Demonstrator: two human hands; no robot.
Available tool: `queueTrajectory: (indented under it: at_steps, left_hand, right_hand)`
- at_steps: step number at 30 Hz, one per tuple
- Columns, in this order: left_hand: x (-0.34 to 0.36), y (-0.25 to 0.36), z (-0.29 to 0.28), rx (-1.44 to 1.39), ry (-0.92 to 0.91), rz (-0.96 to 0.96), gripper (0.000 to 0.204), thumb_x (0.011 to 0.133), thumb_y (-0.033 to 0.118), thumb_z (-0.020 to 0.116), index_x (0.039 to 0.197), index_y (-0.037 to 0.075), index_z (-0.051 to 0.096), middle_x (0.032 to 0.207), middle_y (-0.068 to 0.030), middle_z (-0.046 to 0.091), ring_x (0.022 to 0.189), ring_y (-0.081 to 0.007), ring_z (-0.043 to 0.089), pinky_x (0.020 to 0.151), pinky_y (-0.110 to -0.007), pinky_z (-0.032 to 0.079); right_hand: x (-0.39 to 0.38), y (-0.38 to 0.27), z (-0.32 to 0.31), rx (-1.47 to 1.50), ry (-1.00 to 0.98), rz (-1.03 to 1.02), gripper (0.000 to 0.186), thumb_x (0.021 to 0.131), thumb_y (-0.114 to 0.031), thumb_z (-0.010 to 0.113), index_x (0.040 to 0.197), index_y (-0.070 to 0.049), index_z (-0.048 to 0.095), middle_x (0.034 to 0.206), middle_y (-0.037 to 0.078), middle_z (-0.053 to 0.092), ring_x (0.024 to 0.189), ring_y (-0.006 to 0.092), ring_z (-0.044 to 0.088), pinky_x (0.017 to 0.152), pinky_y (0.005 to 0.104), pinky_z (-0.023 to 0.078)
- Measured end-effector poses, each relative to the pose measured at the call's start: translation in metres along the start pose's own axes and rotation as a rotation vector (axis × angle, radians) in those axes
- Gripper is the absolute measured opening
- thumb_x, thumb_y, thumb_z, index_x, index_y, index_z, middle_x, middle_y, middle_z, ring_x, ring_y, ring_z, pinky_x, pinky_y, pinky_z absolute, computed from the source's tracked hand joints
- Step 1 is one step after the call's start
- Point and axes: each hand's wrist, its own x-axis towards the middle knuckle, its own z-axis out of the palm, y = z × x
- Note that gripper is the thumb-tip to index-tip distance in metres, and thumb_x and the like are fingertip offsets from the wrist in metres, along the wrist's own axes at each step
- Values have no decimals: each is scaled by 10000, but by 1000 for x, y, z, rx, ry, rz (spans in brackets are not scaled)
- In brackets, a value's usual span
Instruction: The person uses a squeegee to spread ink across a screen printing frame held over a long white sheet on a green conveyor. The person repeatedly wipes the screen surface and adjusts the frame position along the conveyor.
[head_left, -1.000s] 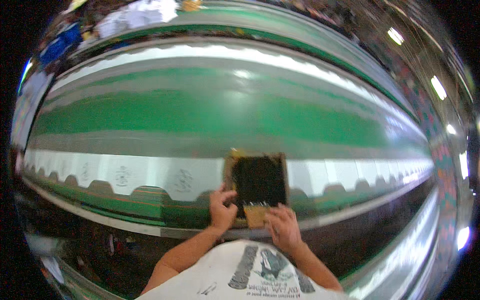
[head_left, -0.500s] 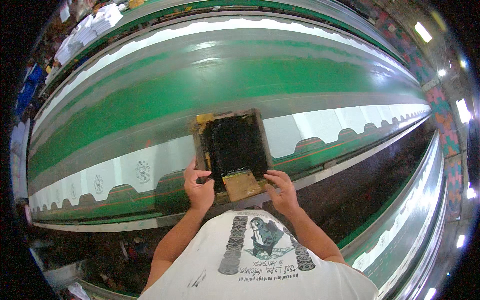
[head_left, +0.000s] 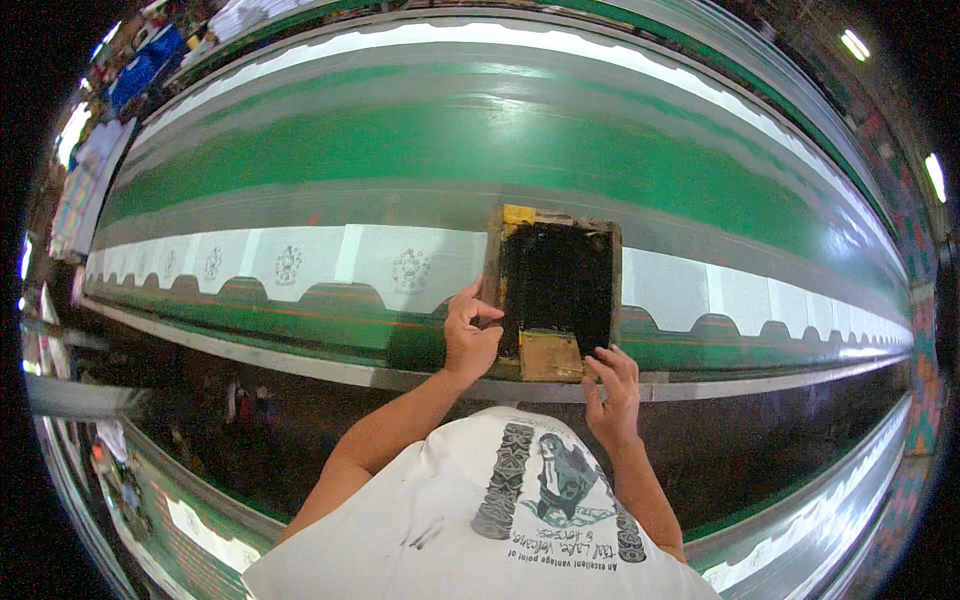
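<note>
A wooden screen printing frame (head_left: 613, 285) with a black, ink-covered mesh lies over the strip of white fabric pieces (head_left: 665, 297) along the table's near side. My left hand (head_left: 473, 335) grips its left edge, with the thumb toward the inside. At the lower right corner, my right hand (head_left: 613, 385) is closed round the frame, its fingertips close to a squeegee (head_left: 551, 356). That squeegee, a wooden block, rests inside the frame at the near end. Left of the frame, several fabric pieces carry a dark round print (head_left: 411, 268); the fabric under the frame is hidden.
The long green printing table (head_left: 420, 140) runs left to right, with another white strip (head_left: 420, 37) along its far side. A pale rail (head_left: 690, 388) edges the near side. Behind me stands another table (head_left: 215, 535). A blue item (head_left: 148, 68) lies at the far left.
The frame, with the squeegee in it, has moved right along the fabric strip, both hands going with it. A further dark print now shows just left of the frame. My view has shifted too.
</note>
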Motion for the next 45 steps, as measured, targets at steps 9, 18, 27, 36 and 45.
queueTrajectory:
  at_steps: [9, 18, 27, 36, 45]
  left_hand:
    - [-1, -1, 22, -4, 14, -59, 189, 716, -69, 773, 854, 52, 728, 1579, -290, 630, 1427, -388, 622, 1202, -434, 461]
    - [1, -13, 15, -178, -46, -170, 165, 733, -92, 754, 839, 27, 709, 1623, -290, 595, 1450, -352, 615, 1188, -407, 465]
    - [-1, -26, 20, -361, -29, -225, 203, 703, -131, 720, 823, 30, 690, 1660, -292, 551, 1509, -368, 566, 1264, -434, 395]
    - [1, -14, 15, -208, -64, -130, 156, 739, -42, 735, 845, 69, 711, 1644, -335, 538, 1590, -422, 477, 1304, -512, 335]
    - [-3, -24, 19, -167, -51, -101, 129, 743, -64, 693, 779, 60, 697, 1655, -280, 544, 1542, -430, 495, 1282, -485, 351]
  right_hand:
    - [35, -17, 8, -95, -195, -336, 556, 825, -31, 833, 1364, -85, 710, 1407, 165, 678, 1333, 422, 642, 1112, 555, 521]
    - [81, -10, -12, -197, -506, -454, 559, 803, 12, 757, 1356, -56, 720, 1302, 137, 729, 1218, 368, 686, 1068, 488, 547]
    - [149, -26, -34, -84, -823, -285, 505, 804, 72, 731, 1268, -117, 793, 1162, 141, 759, 1141, 376, 724, 993, 472, 600]
    - [231, 34, 21, -132, -460, -245, 544, 865, 70, 623, 1276, -217, 834, 1202, 167, 749, 1164, 405, 714, 1033, 506, 589]
    - [213, 26, 36, -220, -417, -237, 550, 850, 49, 673, 1343, -169, 783, 1174, 175, 740, 1143, 426, 701, 1018, 534, 561]
